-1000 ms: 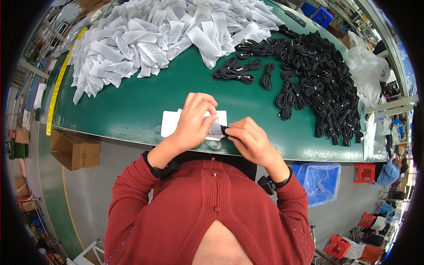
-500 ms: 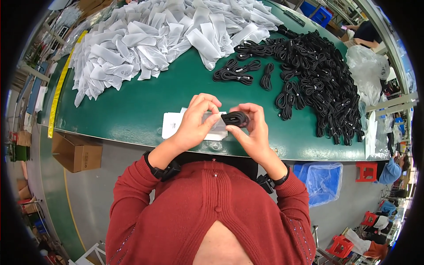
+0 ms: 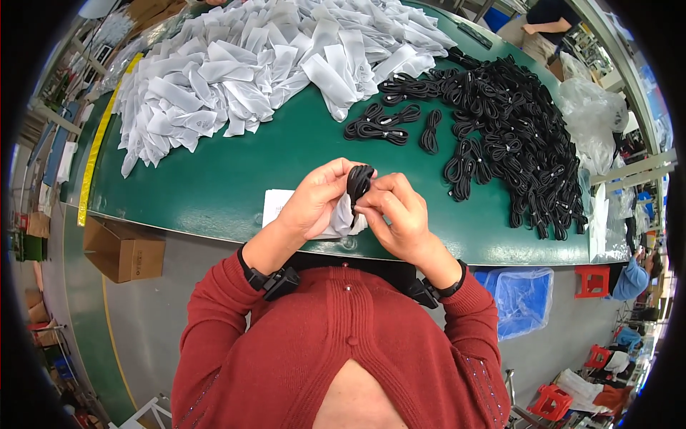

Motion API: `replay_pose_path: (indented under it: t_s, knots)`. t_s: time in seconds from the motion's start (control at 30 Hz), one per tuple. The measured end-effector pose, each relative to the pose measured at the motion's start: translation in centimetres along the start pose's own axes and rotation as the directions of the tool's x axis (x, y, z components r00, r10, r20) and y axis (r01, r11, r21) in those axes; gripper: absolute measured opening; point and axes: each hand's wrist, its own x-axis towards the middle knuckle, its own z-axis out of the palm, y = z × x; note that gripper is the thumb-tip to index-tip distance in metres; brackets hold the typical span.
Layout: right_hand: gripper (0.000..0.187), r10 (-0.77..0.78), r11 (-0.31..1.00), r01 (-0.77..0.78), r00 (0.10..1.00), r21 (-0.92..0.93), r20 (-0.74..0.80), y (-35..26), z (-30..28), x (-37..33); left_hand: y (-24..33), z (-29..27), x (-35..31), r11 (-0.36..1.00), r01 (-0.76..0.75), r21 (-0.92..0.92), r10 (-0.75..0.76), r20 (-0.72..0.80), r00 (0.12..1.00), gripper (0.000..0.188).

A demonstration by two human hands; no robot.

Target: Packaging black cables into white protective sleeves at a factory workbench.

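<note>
A coiled black cable point(image 3: 359, 184) stands partly out of a small whitish plastic bag point(image 3: 343, 214) above the near edge of the table. My left hand point(image 3: 314, 202) is closed around the bag and the cable's side, its fingers behind them. With thumb and fingertips pinched, my right hand point(image 3: 399, 218) grips the cable's near side at the bag's mouth. A stack of flat white bags point(image 3: 275, 205) lies on the green table under my left hand, partly hidden by it.
Filled whitish bags point(image 3: 236, 68) are heaped at the far left. Coiled black cables point(image 3: 511, 129) form a pile on the right, a few lying loose beside it. An open carton point(image 3: 139, 257) and a blue bin point(image 3: 525, 300) stand below the table edge. Another person point(image 3: 547, 28) is at the far right.
The cable has turned from lying level to upright, close against my left hand. My right fingers have moved left and closed in on it. At the far right, the other person has shifted.
</note>
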Motion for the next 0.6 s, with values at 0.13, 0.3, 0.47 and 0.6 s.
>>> replay_pose_path:
  t_s: [0.13,0.3,0.47,0.6]
  knots:
    - [0.024,-0.010,0.999,0.011,0.999,0.047,-0.035,-0.2,-0.4,0.9,-0.5,-0.5,-0.4,0.966,0.112,-0.232,-0.094,0.088,0.992,0.024]
    - [0.021,0.174,0.977,-0.150,0.970,0.149,-0.170,-0.6,-0.8,1.0,-0.4,-0.3,-0.7,0.886,0.160,-0.434,-0.122,0.113,0.986,0.027]
    - [0.025,0.282,0.954,-0.281,0.959,0.104,-0.003,-1.3,-0.3,1.0,-0.7,-0.4,-0.3,0.958,0.134,-0.253,-0.125,0.053,0.991,0.027]
    - [0.025,0.406,0.887,-0.401,0.913,0.228,0.026,-0.6,0.2,0.8,-1.3,0.4,-0.7,0.968,0.177,-0.180,-0.190,-0.056,0.980,0.032]
